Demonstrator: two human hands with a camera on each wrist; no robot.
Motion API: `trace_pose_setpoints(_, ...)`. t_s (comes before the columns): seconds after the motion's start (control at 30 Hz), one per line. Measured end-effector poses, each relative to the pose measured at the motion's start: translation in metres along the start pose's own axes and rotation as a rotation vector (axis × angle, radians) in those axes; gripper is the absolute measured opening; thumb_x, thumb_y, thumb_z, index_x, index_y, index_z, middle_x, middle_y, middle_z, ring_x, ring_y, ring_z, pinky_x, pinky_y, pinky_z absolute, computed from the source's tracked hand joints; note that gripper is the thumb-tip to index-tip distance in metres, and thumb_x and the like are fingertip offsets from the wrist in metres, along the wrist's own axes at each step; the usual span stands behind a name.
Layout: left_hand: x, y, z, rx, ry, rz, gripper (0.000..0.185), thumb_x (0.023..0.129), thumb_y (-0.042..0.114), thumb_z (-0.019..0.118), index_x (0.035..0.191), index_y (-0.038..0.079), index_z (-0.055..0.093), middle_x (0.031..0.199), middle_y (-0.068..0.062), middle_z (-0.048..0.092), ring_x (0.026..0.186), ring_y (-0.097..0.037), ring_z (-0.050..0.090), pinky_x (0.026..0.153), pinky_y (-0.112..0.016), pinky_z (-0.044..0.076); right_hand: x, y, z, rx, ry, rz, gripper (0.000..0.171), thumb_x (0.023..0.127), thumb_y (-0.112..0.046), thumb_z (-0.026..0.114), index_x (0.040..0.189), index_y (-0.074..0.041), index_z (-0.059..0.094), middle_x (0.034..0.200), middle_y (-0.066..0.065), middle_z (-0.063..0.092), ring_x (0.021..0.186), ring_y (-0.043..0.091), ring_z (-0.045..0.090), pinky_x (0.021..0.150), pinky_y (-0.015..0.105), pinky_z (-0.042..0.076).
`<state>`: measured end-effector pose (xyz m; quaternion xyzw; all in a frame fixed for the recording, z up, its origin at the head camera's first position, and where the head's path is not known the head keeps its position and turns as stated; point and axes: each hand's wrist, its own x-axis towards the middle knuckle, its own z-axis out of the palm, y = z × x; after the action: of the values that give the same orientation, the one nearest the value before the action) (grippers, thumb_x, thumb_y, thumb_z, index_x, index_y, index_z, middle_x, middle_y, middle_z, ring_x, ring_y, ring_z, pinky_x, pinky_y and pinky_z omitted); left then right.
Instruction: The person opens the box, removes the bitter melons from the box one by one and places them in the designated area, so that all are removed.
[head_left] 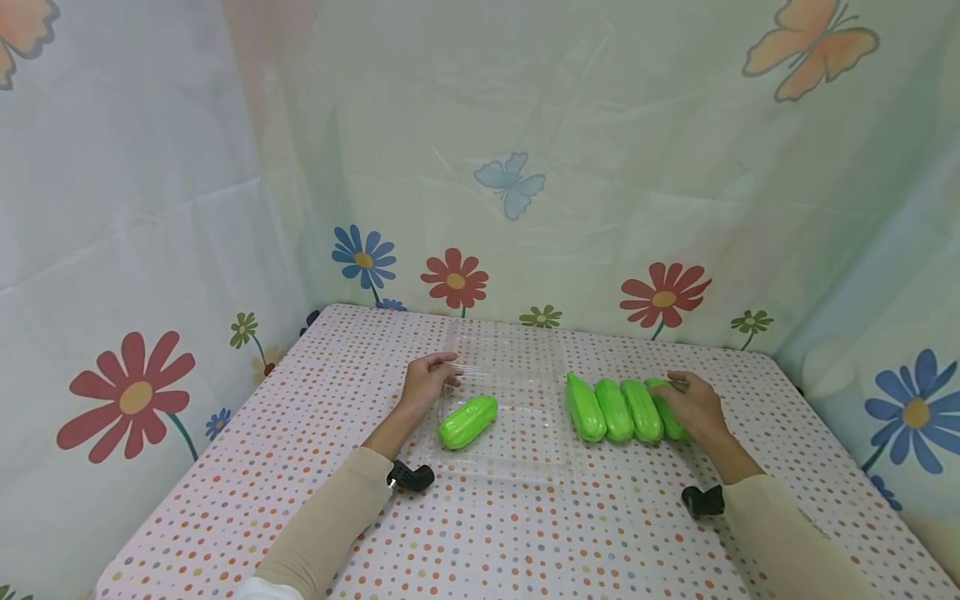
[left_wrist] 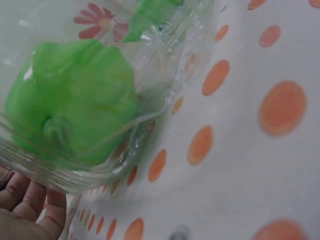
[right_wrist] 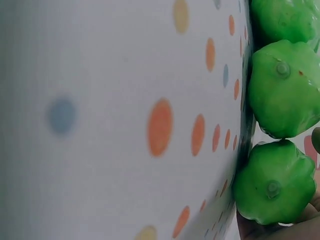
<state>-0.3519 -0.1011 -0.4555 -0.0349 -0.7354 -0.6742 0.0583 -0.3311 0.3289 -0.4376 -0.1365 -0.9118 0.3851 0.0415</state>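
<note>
In the head view a clear plastic box [head_left: 525, 450] lies on the table, its hinged lid [head_left: 506, 342] tilted back. One glossy green cucumber [head_left: 468, 422] rests slantwise inside, at the left. My left hand [head_left: 427, 383] holds the box's left edge; the left wrist view shows its fingers [left_wrist: 30, 200] against the box wall. Several more green cucumbers [head_left: 613, 410] lie side by side to the right of the box. The rightmost cucumber [right_wrist: 275, 182] is gripped by my right hand [head_left: 693, 407], which partly hides it in the head view.
A dotted cloth covers the table [head_left: 525, 542]. Flower-printed curtains [head_left: 570, 208] stand behind it and along both sides. Black wrist cameras [head_left: 411, 477] sit on both forearms.
</note>
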Motion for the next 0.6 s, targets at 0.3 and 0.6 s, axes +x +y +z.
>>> trace_pose_setpoints(0.3, 0.000, -0.002, 0.000, -0.008, -0.005, 0.002, 0.031, 0.100, 0.007, 0.054, 0.128, 0.000, 0.066, 0.102, -0.016, 0.075, 0.082, -0.022, 0.072, 0.076, -0.036, 0.061, -0.002, -0.002, 0.000, -0.027, 0.047, -0.030, 0.064, 0.103, -0.031, 0.051, 0.151, 0.008, 0.036, 0.150, 0.036, 0.040, 0.136, 0.054, 0.041, 0.111, 0.063, 0.037)
trace_pose_setpoints(0.6, 0.000, -0.003, -0.001, -0.004, -0.015, 0.017, 0.034, 0.100, 0.009, 0.054, 0.131, -0.002, 0.065, 0.105, -0.020, 0.075, 0.080, -0.018, 0.072, 0.073, -0.034, 0.060, -0.006, -0.022, 0.000, -0.036, 0.167, -0.060, 0.064, 0.102, -0.039, 0.050, 0.143, 0.010, 0.046, 0.140, 0.034, 0.052, 0.127, 0.050, 0.049, 0.102, 0.063, 0.043)
